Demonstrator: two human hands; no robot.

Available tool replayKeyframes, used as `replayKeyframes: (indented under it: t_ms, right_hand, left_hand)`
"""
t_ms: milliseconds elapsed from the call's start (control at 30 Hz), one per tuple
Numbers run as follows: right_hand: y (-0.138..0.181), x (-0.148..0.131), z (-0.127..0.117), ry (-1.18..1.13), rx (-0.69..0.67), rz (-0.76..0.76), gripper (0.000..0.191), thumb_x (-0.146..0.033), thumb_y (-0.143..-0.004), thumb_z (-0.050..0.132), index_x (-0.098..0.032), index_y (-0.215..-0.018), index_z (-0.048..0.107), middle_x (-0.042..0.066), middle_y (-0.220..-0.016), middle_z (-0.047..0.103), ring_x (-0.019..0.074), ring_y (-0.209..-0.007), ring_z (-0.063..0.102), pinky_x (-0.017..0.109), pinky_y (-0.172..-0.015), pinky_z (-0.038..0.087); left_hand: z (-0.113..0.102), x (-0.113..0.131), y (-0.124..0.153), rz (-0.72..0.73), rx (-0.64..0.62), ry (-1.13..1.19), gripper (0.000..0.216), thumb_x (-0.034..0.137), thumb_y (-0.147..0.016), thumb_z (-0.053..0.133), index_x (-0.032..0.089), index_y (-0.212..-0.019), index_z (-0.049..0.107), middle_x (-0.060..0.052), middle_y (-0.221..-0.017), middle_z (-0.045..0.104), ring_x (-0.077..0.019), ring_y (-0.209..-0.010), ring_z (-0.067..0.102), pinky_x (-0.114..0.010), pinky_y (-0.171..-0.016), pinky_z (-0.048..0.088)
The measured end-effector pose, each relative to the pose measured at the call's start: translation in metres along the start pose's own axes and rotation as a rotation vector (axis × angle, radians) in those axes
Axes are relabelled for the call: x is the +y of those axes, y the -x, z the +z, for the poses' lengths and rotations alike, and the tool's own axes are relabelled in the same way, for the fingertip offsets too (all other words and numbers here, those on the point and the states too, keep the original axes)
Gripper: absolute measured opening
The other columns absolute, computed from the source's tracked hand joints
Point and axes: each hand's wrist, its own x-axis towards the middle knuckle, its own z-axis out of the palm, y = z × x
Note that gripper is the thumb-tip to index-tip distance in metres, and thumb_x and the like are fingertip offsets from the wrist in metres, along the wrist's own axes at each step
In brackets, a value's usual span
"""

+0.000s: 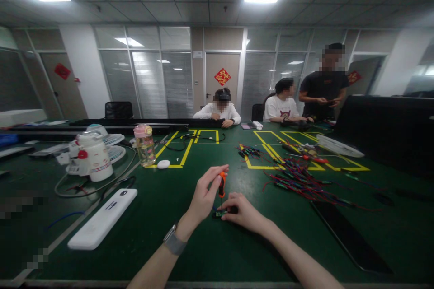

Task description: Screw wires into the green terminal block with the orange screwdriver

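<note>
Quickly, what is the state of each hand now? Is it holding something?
Left hand: closed on the orange screwdriver, held upright with its tip down.
Right hand: fingers closed on a small part lying on the table.

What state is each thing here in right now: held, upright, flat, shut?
Screwdriver: upright, pinched by left hand.
Board: on table, under screwdriver tip, held by right hand.
Bottle: upright, lid on.
Power bank: lying flat, untouched.
Wires: loose tangled heap.
Door: shut.
</note>
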Motion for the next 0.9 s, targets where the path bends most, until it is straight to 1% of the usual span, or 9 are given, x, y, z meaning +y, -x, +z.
replayKeyframes:
  t_ms: [100, 167, 333, 400, 500, 567, 667, 800, 900]
  right_hand:
    - [0.000, -0.002, -0.001, 0.008, 0.000, 0.011, 0.018, -0.023, -0.078, 0.073, -0.024, -0.095, 0.078, 0.003, -0.082, 0.069, 0.0188, -0.081, 0.060, 0.028, -0.078, 0.043]
    - [0.000, -0.004, -0.001, 0.020, 0.005, 0.023, 0.019, -0.022, -0.076, 0.074, -0.024, -0.095, 0.078, 0.003, -0.082, 0.069, 0.0186, -0.081, 0.060, 0.028, -0.077, 0.043]
    - [0.000, -0.005, -0.002, 0.026, -0.002, 0.028, 0.020, -0.022, -0.075, 0.074, -0.025, -0.095, 0.078, 0.003, -0.083, 0.070, 0.0188, -0.080, 0.061, 0.028, -0.075, 0.045]
    - [0.000, -0.006, -0.002, 0.025, 0.002, 0.035, 0.020, -0.022, -0.075, 0.074, -0.024, -0.094, 0.078, 0.004, -0.083, 0.070, 0.0190, -0.080, 0.061, 0.027, -0.074, 0.045]
    - [0.001, -0.009, -0.003, 0.028, 0.006, 0.042, 0.019, -0.021, -0.075, 0.074, -0.023, -0.093, 0.078, 0.004, -0.080, 0.070, 0.0193, -0.080, 0.061, 0.027, -0.074, 0.045]
    - [0.001, -0.011, -0.004, 0.022, 0.002, 0.040, 0.018, -0.021, -0.075, 0.074, -0.022, -0.092, 0.078, 0.004, -0.079, 0.070, 0.0194, -0.080, 0.061, 0.027, -0.074, 0.045]
    - [0.001, -0.011, -0.004, 0.025, 0.009, 0.041, 0.019, -0.020, -0.074, 0.076, -0.023, -0.093, 0.078, 0.003, -0.082, 0.071, 0.0191, -0.081, 0.062, 0.027, -0.075, 0.046]
    - [0.001, -0.006, -0.002, 0.037, 0.016, 0.034, 0.021, -0.020, -0.073, 0.077, -0.024, -0.093, 0.078, 0.004, -0.084, 0.070, 0.0190, -0.081, 0.061, 0.028, -0.077, 0.045]
    - [0.000, -0.004, 0.000, 0.034, 0.019, 0.026, 0.019, -0.020, -0.074, 0.076, -0.023, -0.093, 0.078, 0.004, -0.082, 0.070, 0.0192, -0.082, 0.061, 0.028, -0.076, 0.045]
  left_hand:
    - [0.000, 0.000, 0.000, -0.019, 0.013, 0.022, 0.029, 0.029, -0.097, 0.046, 0.019, -0.118, 0.063, -0.010, -0.108, 0.066, -0.0197, -0.096, 0.065, -0.031, -0.080, 0.053]
    - [0.001, -0.001, -0.001, 0.000, 0.046, -0.023, 0.024, 0.028, -0.095, 0.049, 0.018, -0.110, 0.065, -0.009, -0.101, 0.067, -0.0193, -0.093, 0.064, -0.030, -0.079, 0.053]
    - [0.001, -0.001, -0.002, 0.088, 0.148, -0.191, 0.009, 0.023, -0.087, 0.062, 0.020, -0.090, 0.070, -0.003, -0.086, 0.060, -0.0158, -0.081, 0.060, -0.026, -0.074, 0.050]
    - [0.001, 0.000, -0.001, 0.087, 0.139, -0.199, 0.014, 0.024, -0.089, 0.060, 0.021, -0.097, 0.071, -0.004, -0.089, 0.060, -0.0160, -0.084, 0.061, -0.026, -0.075, 0.050]
    - [0.001, 0.001, 0.001, 0.063, 0.070, -0.116, 0.028, 0.026, -0.096, 0.046, 0.022, -0.115, 0.066, -0.007, -0.107, 0.063, -0.0180, -0.096, 0.062, -0.030, -0.084, 0.050]
    - [0.001, 0.001, 0.001, 0.053, 0.040, -0.062, 0.031, 0.026, -0.098, 0.041, 0.022, -0.122, 0.062, -0.008, -0.114, 0.064, -0.0185, -0.102, 0.062, -0.032, -0.088, 0.050]
    - [0.001, -0.001, 0.000, 0.057, 0.054, -0.085, 0.028, 0.025, -0.096, 0.047, 0.022, -0.119, 0.063, -0.007, -0.105, 0.067, -0.0175, -0.096, 0.064, -0.030, -0.084, 0.050]
    - [0.002, -0.002, 0.000, 0.110, 0.125, -0.181, 0.015, 0.024, -0.089, 0.059, 0.020, -0.099, 0.070, -0.004, -0.088, 0.065, -0.0162, -0.083, 0.062, -0.027, -0.076, 0.049]
    - [0.001, -0.001, 0.001, 0.111, 0.115, -0.188, 0.020, 0.026, -0.093, 0.053, 0.019, -0.101, 0.070, -0.005, -0.090, 0.065, -0.0162, -0.083, 0.062, -0.026, -0.075, 0.049]
